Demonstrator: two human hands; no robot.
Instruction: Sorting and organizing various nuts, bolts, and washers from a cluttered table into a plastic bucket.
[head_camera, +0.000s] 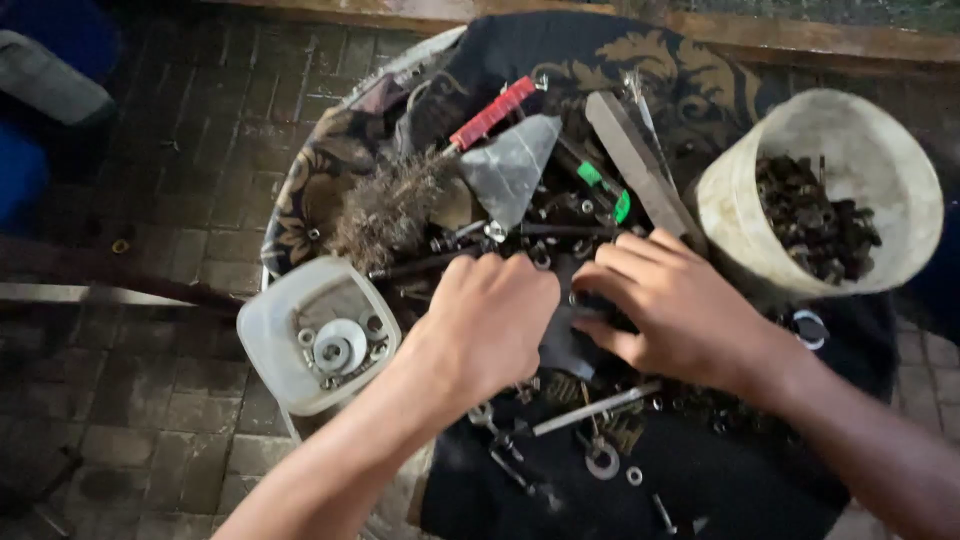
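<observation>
round white bucket (905, 170) sitting far right, holding dark rusty nuts and bolts (812, 215). square white tub (262, 335) lying near left, holding washers and metal disc (338, 350). left hand (490, 320) curling closed, right hand (670, 300) pressing flat, both touching dark flat piece (562, 340) lying mid-pile on black cloth (720, 470).

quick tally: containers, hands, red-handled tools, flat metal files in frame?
Containers: 2, the round bucket of dark metal parts and the square tub holding washers
Hands: 2, the left hand and right hand, both down in the loose hardware on the dark cloth
Red-handled tools: 1
Flat metal files: 1
Total: 6
</observation>
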